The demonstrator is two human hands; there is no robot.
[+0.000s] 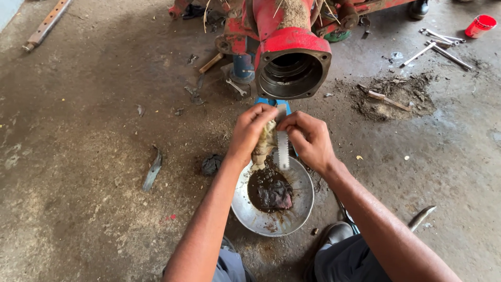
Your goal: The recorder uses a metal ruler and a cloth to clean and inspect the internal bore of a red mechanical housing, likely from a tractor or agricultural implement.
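My left hand (249, 131) grips a dirty yellowish rag (265, 143), bunched against a flat toothed metal blade (283, 149). My right hand (308, 137) pinches the top of that blade, which hangs down over a round metal bowl (300, 209). The bowl holds dark oily liquid and a soaked dark cloth (275, 196). Both hands are close together just above the bowl's far rim, in front of a red machine housing (292, 57) with a round open bore.
The floor is oily concrete. A curved metal piece (152, 169) and a dark rag (211, 164) lie left of the bowl. Several wrenches (441, 47) and a red cup (480, 25) lie at the far right. A dirt pile (396, 94) is right of the housing.
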